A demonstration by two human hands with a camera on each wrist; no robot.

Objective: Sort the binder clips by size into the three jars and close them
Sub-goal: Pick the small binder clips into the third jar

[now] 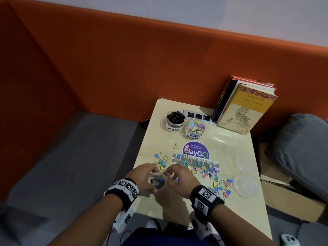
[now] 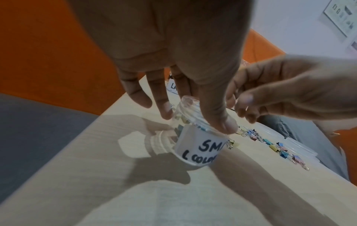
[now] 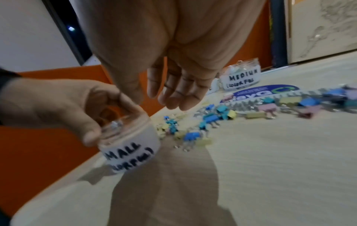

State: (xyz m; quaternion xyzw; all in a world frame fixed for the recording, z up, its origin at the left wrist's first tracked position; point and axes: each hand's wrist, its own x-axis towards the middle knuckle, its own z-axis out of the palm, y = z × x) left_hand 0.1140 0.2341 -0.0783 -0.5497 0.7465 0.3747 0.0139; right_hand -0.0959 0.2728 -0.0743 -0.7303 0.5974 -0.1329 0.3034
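In the head view, the left hand is gripping the open SMALL jar near the front left corner of the desk, the right hand is reaching over it, and loose colourful binder clips are lying across the middle toward the right edge, behind two clear lids. In the left wrist view, the thumb and fingers are curling round the jar's rim. In the right wrist view, the right fingers are hanging relaxed, holding nothing, while the MEDIUM jar is standing far behind.

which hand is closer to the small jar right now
Left. The left hand grips the small jar at its rim; the right hand hangs open just beside its mouth, not touching it.
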